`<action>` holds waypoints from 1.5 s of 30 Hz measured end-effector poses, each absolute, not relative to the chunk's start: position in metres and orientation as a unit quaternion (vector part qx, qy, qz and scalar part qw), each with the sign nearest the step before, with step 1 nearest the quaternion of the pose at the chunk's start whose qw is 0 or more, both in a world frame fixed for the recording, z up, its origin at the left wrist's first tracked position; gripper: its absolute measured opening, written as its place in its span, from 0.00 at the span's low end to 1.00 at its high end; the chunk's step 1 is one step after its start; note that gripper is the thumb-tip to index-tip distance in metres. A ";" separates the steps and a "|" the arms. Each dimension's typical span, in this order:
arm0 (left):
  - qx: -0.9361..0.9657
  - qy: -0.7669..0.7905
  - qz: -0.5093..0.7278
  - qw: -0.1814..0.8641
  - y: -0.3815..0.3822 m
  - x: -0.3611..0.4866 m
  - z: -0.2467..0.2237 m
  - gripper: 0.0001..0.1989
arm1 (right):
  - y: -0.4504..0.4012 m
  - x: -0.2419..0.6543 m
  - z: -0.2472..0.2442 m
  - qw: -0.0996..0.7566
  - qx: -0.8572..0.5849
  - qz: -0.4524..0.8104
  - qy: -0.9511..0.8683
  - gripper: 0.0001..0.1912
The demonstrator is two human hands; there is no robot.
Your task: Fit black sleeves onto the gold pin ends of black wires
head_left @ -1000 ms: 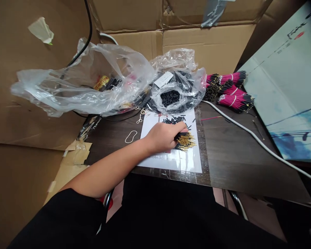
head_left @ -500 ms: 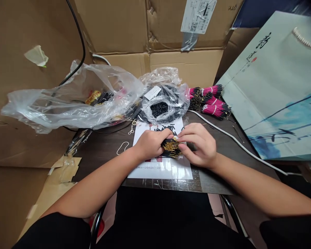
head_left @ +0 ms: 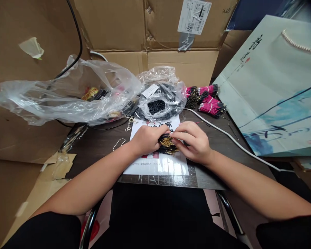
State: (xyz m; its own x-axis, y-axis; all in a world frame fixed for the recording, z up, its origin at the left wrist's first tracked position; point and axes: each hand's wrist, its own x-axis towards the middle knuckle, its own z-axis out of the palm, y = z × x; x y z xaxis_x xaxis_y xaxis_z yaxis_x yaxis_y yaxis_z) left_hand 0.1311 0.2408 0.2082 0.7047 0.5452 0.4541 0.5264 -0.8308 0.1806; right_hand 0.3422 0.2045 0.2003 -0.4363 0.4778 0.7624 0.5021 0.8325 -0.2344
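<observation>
My left hand (head_left: 147, 140) is closed round a bundle of black wires (head_left: 168, 141) whose gold-coloured metal ends point right. The thumb lies over the top of the bundle. My right hand (head_left: 193, 141) is at those ends, thumb and fingertips drawn together in a pinch. What sits between the fingertips is too small to make out. Under both hands lies a white printed sheet (head_left: 142, 169). Just beyond them, small black tube pieces (head_left: 167, 125) are scattered on the sheet. An opened clear bag (head_left: 175, 103) full of such black pieces stands behind.
Pink wire bundles with black ends (head_left: 209, 108) lie at the back right, beside a white cable (head_left: 223, 131). A large pale paper bag (head_left: 280, 86) stands right. A crumpled plastic bag (head_left: 67, 100) spreads left. Rubber bands (head_left: 119, 142) lie left of the sheet. Cardboard (head_left: 114, 27) walls the back.
My right fingers have drawn closer together at the wire ends. The left hand keeps its hold on the bundle. The whole view has shifted slightly.
</observation>
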 end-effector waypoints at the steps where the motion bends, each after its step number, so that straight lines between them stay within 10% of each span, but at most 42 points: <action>1: 0.922 0.293 0.251 0.026 0.241 0.131 0.208 0.09 | 0.205 0.344 0.200 0.437 -0.283 -0.027 -0.853 0.20; 27: 0.900 0.237 0.307 0.201 0.238 0.131 0.210 0.09 | 0.206 0.341 0.213 0.461 -0.358 0.112 -0.804 0.10; 45: 0.917 0.250 0.299 0.085 0.233 0.134 0.217 0.09 | 0.188 0.339 0.239 0.439 -0.316 0.099 -0.835 0.10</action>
State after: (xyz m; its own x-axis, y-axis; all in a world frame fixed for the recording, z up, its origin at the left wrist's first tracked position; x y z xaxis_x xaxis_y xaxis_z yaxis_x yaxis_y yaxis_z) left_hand 0.1338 0.2330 0.2167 0.6954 0.5097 0.5067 0.4081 -0.8604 0.3053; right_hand 0.3388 0.1878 0.2391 -0.4151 0.6143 0.6711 0.4414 0.7810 -0.4419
